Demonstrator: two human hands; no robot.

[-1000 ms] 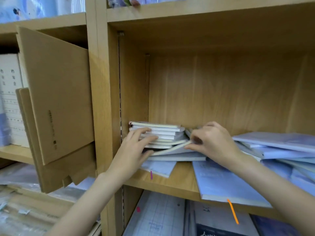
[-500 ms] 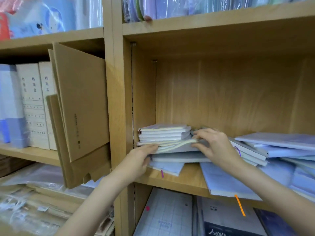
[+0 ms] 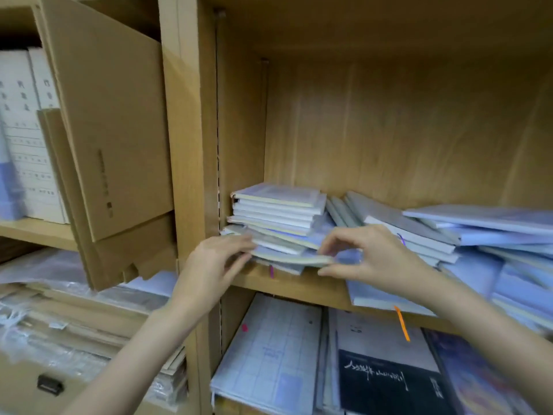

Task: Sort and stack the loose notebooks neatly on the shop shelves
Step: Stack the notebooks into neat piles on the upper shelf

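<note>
A small stack of pale blue notebooks (image 3: pixel 279 209) lies in the left corner of the wooden shelf (image 3: pixel 293 284). My left hand (image 3: pixel 217 262) grips the left end of the lowest notebooks (image 3: pixel 284 254) in that stack, fingers on top and thumb beneath. My right hand (image 3: pixel 371 256) pinches their right end between thumb and fingers. More notebooks (image 3: pixel 389 217) lean slanted against the stack, and a loose sprawling pile of larger blue notebooks (image 3: pixel 490 238) spreads to the right, partly hidden by my right forearm.
Flattened cardboard boxes (image 3: pixel 113 139) lean out of the left bay, in front of white file boxes (image 3: pixel 27 136). A blue notebook with an orange ribbon (image 3: pixel 402 323) overhangs the shelf's front edge. Big notebooks (image 3: pixel 275 354) lie on the shelf below. Plastic-wrapped goods (image 3: pixel 59 324) fill the lower left.
The camera has tilted down and come closer. My left hand slid from the stack's side to its lowest notebooks. My right hand dropped from the stack's middle to the right end of the bottom notebooks.
</note>
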